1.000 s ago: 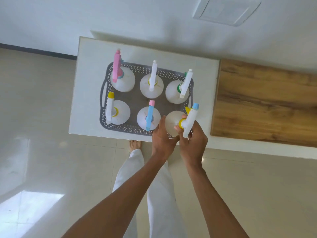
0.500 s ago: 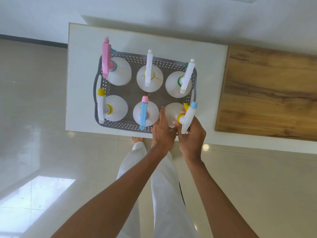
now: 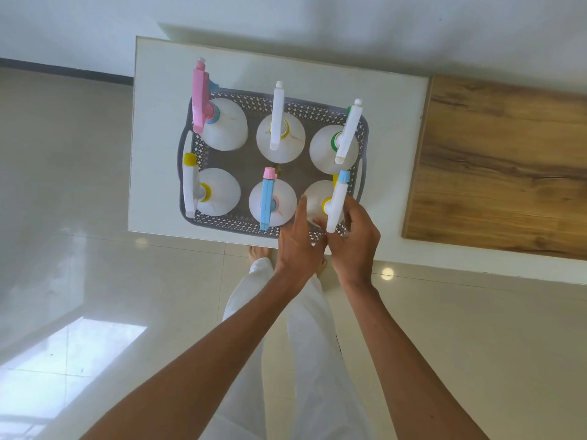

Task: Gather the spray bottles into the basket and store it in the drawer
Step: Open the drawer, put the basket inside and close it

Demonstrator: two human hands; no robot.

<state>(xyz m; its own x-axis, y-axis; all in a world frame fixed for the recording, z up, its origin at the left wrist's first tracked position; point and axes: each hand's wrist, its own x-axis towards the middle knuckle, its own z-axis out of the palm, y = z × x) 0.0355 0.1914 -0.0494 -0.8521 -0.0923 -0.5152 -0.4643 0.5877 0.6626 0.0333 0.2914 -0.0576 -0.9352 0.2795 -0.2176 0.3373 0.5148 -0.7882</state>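
A grey perforated basket (image 3: 187, 141) stands on a white cabinet top (image 3: 158, 128) and holds several white spray bottles upright in two rows. The near-right bottle (image 3: 317, 198) has a white sprayer with a blue nozzle and yellow collar. My left hand (image 3: 297, 246) rests flat against its left side. My right hand (image 3: 354, 242) wraps around its right side and trigger. Beside it stands a bottle with a blue sprayer (image 3: 270, 201), and at the near left one with a yellow nozzle (image 3: 219, 192). The back row has a pink sprayer (image 3: 201, 96), a white one (image 3: 278, 115) and a white-and-green one (image 3: 347, 134).
A wooden surface (image 3: 502, 166) adjoins the white cabinet top on the right. A white wall runs behind it. Glossy tiled floor (image 3: 63, 217) lies to the left and below, with my white trousers (image 3: 305, 344) and bare feet close to the cabinet's front edge.
Both hands stay on the near-right bottle; the fingers shift slightly around it. The camera view has drifted, so the basket sits a little differently in frame.
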